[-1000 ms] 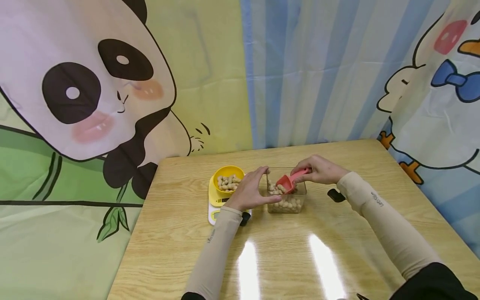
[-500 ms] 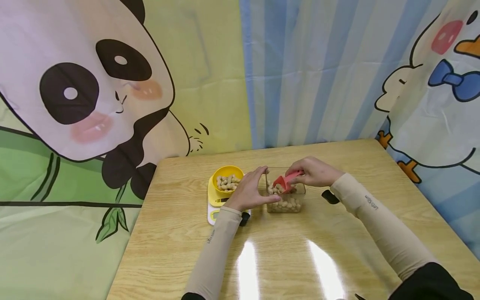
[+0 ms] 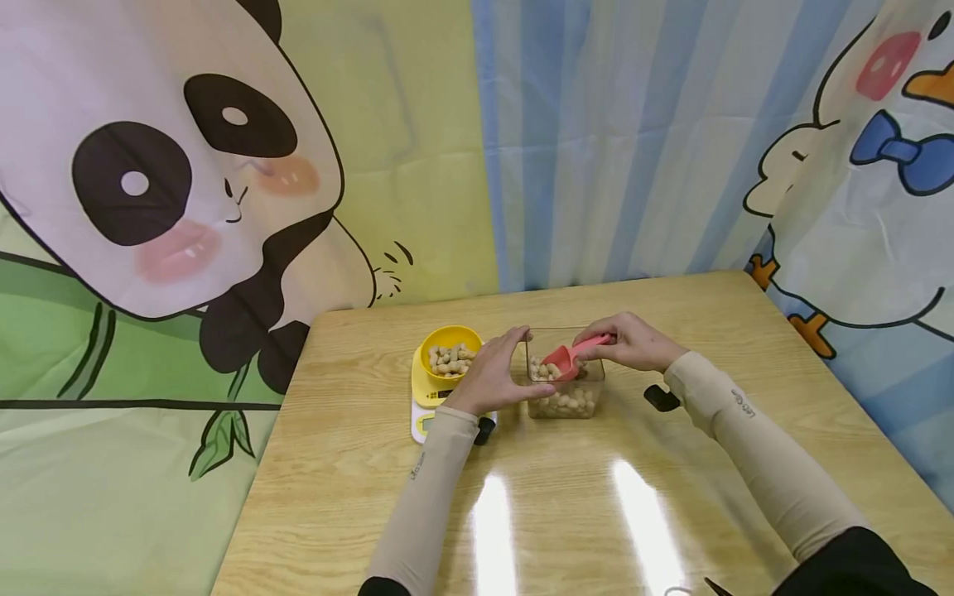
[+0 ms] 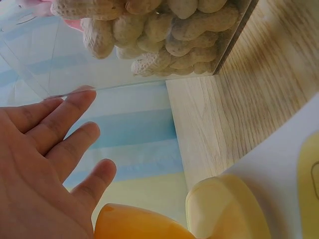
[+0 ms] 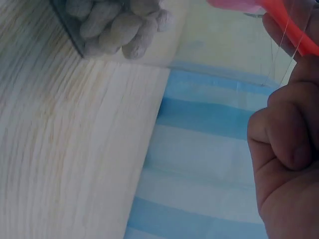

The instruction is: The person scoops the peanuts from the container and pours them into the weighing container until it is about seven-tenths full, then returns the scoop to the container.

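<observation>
In the head view a clear plastic box (image 3: 562,406) of unshelled peanuts (image 3: 570,400) stands on the table. My right hand (image 3: 629,341) grips the handle of a pink scoop (image 3: 564,362), whose bowl dips inside the box with peanuts in it. My left hand (image 3: 492,370) spreads around the box's left side, thumb at the near side. Its fairly straight fingers (image 4: 75,107) touch the clear wall in the left wrist view. Left of the box, a yellow bowl (image 3: 431,341) with peanuts sits on a white and yellow kitchen scale (image 3: 425,399), partly hidden by the left hand.
The wooden table (image 3: 335,497) reaches back to a printed curtain (image 3: 417,207) with cartoon animals. A black wrist device (image 3: 661,398) shows below the right wrist, and another black device (image 3: 485,430) by the left wrist.
My right hand shifts slightly left, then back right, tilting the scoop's handle while the bowl stays in the box. The left hand keeps its place at the box.
</observation>
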Demonstrator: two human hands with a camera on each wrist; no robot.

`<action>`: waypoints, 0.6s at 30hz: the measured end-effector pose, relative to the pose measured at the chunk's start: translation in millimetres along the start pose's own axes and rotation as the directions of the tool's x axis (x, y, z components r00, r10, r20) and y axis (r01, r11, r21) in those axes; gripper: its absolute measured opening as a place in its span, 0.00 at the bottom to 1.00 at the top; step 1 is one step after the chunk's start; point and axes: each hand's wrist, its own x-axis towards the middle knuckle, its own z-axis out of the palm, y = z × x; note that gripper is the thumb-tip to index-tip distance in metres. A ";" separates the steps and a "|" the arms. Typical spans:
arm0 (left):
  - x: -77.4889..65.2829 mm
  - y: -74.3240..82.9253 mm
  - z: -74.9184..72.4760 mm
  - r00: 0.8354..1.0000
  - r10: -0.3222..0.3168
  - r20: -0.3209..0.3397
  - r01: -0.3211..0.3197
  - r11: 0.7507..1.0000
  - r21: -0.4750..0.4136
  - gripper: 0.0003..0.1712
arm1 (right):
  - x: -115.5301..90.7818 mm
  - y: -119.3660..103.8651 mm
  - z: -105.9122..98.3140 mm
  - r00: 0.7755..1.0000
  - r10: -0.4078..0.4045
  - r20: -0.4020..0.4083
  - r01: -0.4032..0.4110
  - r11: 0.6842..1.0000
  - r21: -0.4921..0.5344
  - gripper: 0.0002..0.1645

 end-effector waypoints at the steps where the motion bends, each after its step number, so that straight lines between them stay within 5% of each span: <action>1: 0.6 -0.1 0.0 1.000 0.002 -0.002 -0.002 1.000 -0.002 0.60 | -0.3 1.1 -0.1 1.000 0.002 -0.002 -0.002 1.000 0.015 0.12; 13: 2.2 2.6 -0.4 1.000 -0.001 0.015 0.001 1.000 -0.012 0.62 | -10.2 11.5 0.5 0.994 0.081 -0.080 -0.065 0.981 0.185 0.12; 18: 1.4 1.7 -1.7 1.000 -0.011 0.009 0.011 1.000 -0.015 0.62 | -9.4 4.7 2.6 0.995 0.075 -0.068 -0.065 0.988 0.137 0.12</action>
